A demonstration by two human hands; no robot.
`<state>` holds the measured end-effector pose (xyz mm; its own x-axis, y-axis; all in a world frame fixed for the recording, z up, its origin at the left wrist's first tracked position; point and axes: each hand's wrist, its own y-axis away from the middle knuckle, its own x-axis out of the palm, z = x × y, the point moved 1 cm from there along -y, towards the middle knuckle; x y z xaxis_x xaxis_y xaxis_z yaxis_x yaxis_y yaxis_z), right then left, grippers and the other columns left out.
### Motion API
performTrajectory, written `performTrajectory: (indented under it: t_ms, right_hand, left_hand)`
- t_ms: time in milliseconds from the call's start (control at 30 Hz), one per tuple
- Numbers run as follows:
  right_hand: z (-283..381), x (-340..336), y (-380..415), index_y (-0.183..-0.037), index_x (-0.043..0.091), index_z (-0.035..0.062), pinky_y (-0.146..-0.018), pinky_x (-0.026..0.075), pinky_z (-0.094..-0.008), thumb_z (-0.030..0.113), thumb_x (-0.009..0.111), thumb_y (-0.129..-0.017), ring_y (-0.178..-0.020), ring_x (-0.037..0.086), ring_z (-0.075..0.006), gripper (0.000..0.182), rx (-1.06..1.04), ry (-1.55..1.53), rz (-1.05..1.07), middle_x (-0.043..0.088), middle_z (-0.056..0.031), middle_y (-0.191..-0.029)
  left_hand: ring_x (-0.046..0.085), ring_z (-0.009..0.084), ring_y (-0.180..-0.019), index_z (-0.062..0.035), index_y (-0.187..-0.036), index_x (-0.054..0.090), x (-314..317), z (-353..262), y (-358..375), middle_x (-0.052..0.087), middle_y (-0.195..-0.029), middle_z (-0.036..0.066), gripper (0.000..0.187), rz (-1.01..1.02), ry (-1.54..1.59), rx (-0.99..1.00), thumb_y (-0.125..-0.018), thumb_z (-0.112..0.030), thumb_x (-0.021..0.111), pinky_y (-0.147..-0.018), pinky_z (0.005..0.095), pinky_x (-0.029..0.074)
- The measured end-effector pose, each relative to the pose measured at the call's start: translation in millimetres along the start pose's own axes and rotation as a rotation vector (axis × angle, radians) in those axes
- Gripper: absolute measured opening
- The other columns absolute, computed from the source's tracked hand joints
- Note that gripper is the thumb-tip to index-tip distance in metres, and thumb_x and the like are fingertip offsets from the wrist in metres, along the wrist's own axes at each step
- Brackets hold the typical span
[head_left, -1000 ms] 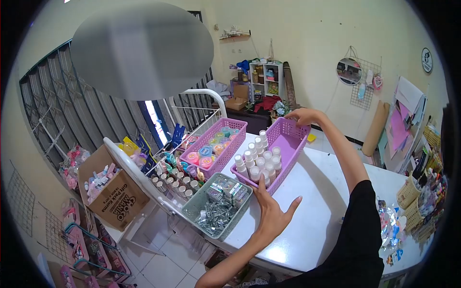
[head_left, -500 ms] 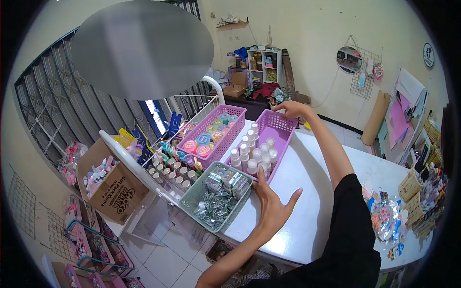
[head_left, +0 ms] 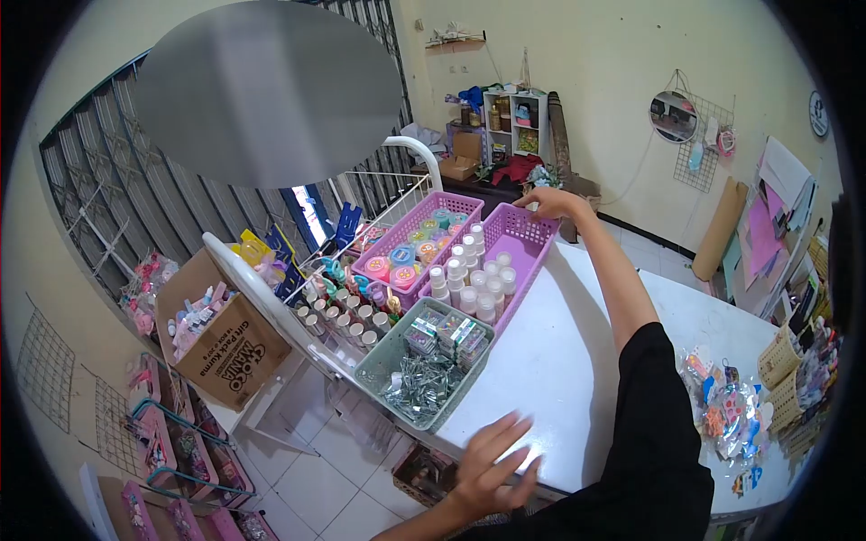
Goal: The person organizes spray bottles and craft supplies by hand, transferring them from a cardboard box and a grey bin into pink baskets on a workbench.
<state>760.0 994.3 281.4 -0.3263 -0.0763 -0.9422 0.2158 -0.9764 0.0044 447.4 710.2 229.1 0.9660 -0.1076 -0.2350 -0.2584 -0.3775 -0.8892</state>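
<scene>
My right hand (head_left: 547, 204) grips the far rim of a purple perforated basket (head_left: 534, 261), its fingers bent over the edge. Inside that basket stand several white-capped bottles (head_left: 478, 286), grouped toward the near and left side. Lower down, my left hand (head_left: 494, 469) is open and holds nothing, its fingers apart over the table's near edge. Closest to it is a grey-green basket (head_left: 422, 424) with small clear packs and silvery packets. Left of the held basket, a second purple basket (head_left: 417, 221) contains round, colourful tubs.
A white table (head_left: 541, 379) carries the baskets; plastic-wrapped items (head_left: 732, 415) and pen holders (head_left: 780, 388) occupy its right side. Capped bottles (head_left: 343, 320) fill a white-railed rack on the left, beside a cardboard box (head_left: 225, 352). Blurred grey covers the upper left.
My left hand has left the near end of the purple basket and dropped toward the table's front edge. The held basket now sits closer to the other purple one. The view has shifted slightly.
</scene>
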Motion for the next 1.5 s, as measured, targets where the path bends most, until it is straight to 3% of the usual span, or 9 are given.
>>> performTrajectory:
  t_ms: [67, 333, 567, 600, 867, 967, 1100, 1200, 1500]
  right_hand:
    - [-2, 3, -6, -0.111, 0.052, 0.0191, -0.082, 0.039, -0.0308, 0.005, 0.062, -0.060, -0.091, 0.053, -0.0226, 0.054, -0.008, 0.021, -0.020, 0.056, -0.0104, -0.103]
    - [14, 6, -5, -0.110, 0.053, 0.0192, -0.082, 0.039, -0.0325, 0.013, 0.064, -0.063, -0.092, 0.053, -0.0260, 0.049, 0.066, 0.173, -0.082, 0.056, -0.0117, -0.103]
    - [12, 24, 10, -0.096, 0.048, -0.0024, -0.071, 0.043, -0.0435, 0.040, 0.046, -0.079, -0.081, 0.054, -0.0376, 0.046, 0.012, 0.178, -0.454, 0.055, -0.0261, -0.083]
    - [32, 13, 29, -0.112, 0.039, 0.0005, -0.074, 0.040, -0.0421, 0.040, 0.044, -0.081, -0.086, 0.051, -0.0387, 0.051, 0.158, 0.145, -0.318, 0.052, -0.0272, -0.093]
    - [121, -26, 222, -0.114, 0.039, 0.0033, -0.082, 0.039, -0.0389, 0.041, 0.042, -0.082, -0.098, 0.046, -0.0331, 0.050, 0.200, 0.241, -0.546, 0.044, -0.0179, -0.111]
    - [158, -14, 322, -0.114, 0.040, 0.0051, -0.083, 0.039, -0.0377, 0.037, 0.044, -0.082, -0.099, 0.046, -0.0324, 0.045, 0.233, 0.357, -0.700, 0.042, -0.0164, -0.114]
    - [199, 21, 449, -0.110, 0.045, 0.0091, -0.085, 0.038, -0.0360, 0.024, 0.052, -0.079, -0.101, 0.046, -0.0301, 0.035, 0.357, 0.572, -0.940, 0.043, -0.0140, -0.114]
    - [247, 64, 530, -0.106, 0.048, 0.0106, -0.078, 0.042, -0.0363, 0.024, 0.051, -0.079, -0.094, 0.049, -0.0312, 0.030, 0.574, 0.728, -0.993, 0.047, -0.0132, -0.109]
    - [392, 221, 661, -0.108, 0.045, 0.0093, -0.079, 0.041, -0.0364, 0.014, 0.052, -0.077, -0.096, 0.047, -0.0306, 0.032, 1.257, 0.487, -0.842, 0.039, -0.0141, -0.116]
  left_hand:
    - [0.051, 0.0266, -0.081, -0.0053, -0.092, 0.038, -19, 6, 7, 0.051, -0.087, 0.013, 0.037, -0.044, -0.229, 0.019, -0.063, -0.001, 0.061, -0.069, 0.0341, 0.041]
    - [0.048, 0.0238, -0.077, -0.0006, -0.084, 0.046, -31, 23, 19, 0.049, -0.086, 0.014, 0.022, -0.157, -0.270, -0.120, -0.065, 0.004, 0.054, -0.071, 0.0315, 0.039]
    - [0.045, 0.0240, -0.081, -0.0012, -0.083, 0.046, -30, 22, 20, 0.046, -0.087, 0.012, 0.017, -0.096, -0.252, -0.100, -0.067, 0.001, 0.051, -0.074, 0.0334, 0.037]
    - [0.045, 0.0240, -0.081, -0.0012, -0.083, 0.046, -29, 22, 23, 0.046, -0.087, 0.012, 0.017, -0.052, -0.192, -0.099, -0.067, 0.001, 0.051, -0.074, 0.0334, 0.037]
    - [0.042, 0.0226, -0.080, -0.0057, -0.080, 0.044, -4, -18, 40, 0.043, -0.084, 0.010, 0.017, -0.013, 0.308, -0.017, -0.067, -0.006, 0.054, -0.073, 0.0350, 0.035]
    - [0.047, 0.0208, -0.072, -0.0133, -0.076, 0.051, 6, -49, 47, 0.051, -0.080, 0.005, 0.015, 0.127, 0.648, 0.058, -0.065, -0.007, 0.059, -0.063, 0.0310, 0.040]
    - [0.050, 0.0171, -0.075, -0.0131, -0.090, 0.062, 3, -138, 38, 0.055, -0.093, 0.002, 0.029, 0.859, 1.522, 0.387, -0.063, -0.020, 0.067, -0.062, 0.0275, 0.039]
    - [0.043, 0.0264, -0.088, -0.0042, -0.095, 0.054, -27, -212, 67, 0.046, -0.098, 0.012, 0.036, 1.063, 2.159, 0.469, -0.063, -0.018, 0.064, -0.069, 0.0367, 0.036]
    - [0.046, 0.0158, -0.073, -0.0148, -0.070, 0.055, -124, -277, 136, 0.050, -0.073, -0.003, 0.011, 1.444, 2.555, 0.390, -0.072, -0.025, 0.055, -0.062, 0.0304, 0.034]
